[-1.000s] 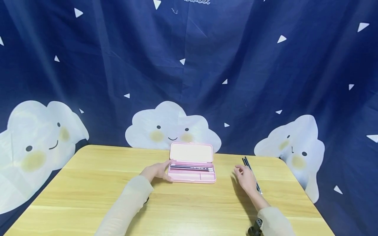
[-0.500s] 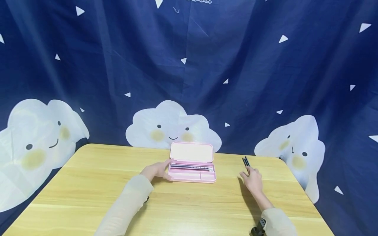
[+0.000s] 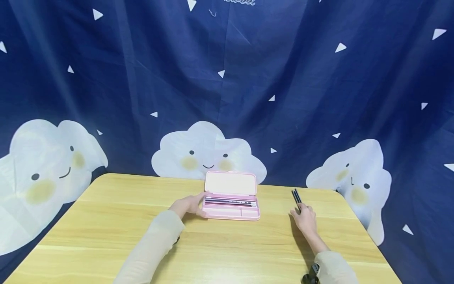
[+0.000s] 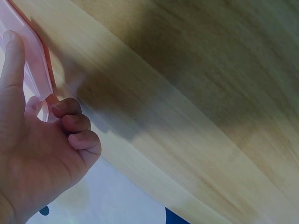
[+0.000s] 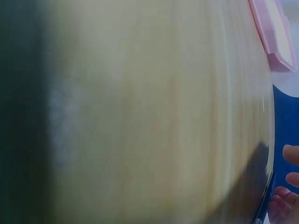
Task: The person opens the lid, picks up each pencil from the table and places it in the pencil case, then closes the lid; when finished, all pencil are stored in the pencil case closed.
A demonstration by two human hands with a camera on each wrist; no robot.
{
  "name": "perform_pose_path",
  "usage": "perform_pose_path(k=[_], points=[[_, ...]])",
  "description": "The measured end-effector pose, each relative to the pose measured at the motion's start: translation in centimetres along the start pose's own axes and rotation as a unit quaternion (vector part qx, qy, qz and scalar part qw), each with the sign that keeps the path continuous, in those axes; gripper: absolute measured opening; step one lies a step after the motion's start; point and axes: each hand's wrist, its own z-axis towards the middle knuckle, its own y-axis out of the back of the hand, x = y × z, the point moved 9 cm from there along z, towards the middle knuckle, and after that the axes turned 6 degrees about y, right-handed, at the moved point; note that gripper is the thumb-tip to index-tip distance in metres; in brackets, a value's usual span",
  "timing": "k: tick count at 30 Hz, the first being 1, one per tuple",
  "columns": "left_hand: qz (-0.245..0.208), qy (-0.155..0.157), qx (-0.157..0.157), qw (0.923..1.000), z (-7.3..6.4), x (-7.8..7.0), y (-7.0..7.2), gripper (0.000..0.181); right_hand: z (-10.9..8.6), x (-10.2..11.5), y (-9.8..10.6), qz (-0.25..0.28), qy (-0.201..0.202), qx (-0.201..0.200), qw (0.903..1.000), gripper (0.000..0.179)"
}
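Observation:
A pink pencil case [image 3: 230, 217] stands with its lid raised near the table's far edge. Several dark pencils [image 3: 228, 202] lie in its long back compartment. My left hand [image 3: 188, 206] holds the case's left end between thumb and forefinger; in the left wrist view the other fingers of this hand [image 4: 46, 144] curl beside the case's corner [image 4: 39, 65]. To the right, two or so dark pencils [image 3: 296, 195] lie on the table, partly covered by my right hand [image 3: 306, 219]. In the right wrist view, loosely bent fingers [image 5: 278, 205] are next to these pencils [image 5: 266, 200], not wrapped round them.
The wooden table [image 3: 227, 252] has its far edge against a dark blue curtain [image 3: 220, 94] printed with clouds and triangles. A black device [image 3: 311, 274] sits at my right cuff. The case's front compartments [image 3: 223, 212] show a bare pink floor.
My right hand has shifted right from beside the loose pencils to over their near part, then slightly nearer to me. The left hand stays at the case, which has not moved.

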Motion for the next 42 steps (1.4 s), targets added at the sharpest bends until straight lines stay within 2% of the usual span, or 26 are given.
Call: perform_pose_path(k=[11, 23, 34, 42], points=[[0.0, 0.002, 0.0, 1.0, 0.1, 0.1, -0.1, 0.098, 0.0, 0.1, 0.0, -0.012, 0.035, -0.022, 0.9991, 0.044], [0.001, 0.002, -0.004, 1.0, 0.2, 0.0, -0.1, 0.097, 0.3, 0.7, -0.6, -0.026, 0.074, -0.001, 0.9969, 0.035], [0.0, 0.001, -0.003, 1.0, 0.3, -0.1, -0.1, 0.098, 0.0, 1.4, -1.3, -0.02, 0.071, 0.045, 0.9962, 0.028], [0.0, 0.0, -0.003, 1.0, 0.0, -0.1, 0.0, 0.098, -0.1, 2.5, -1.3, -0.032, 0.089, 0.04, 0.9947, 0.023]])
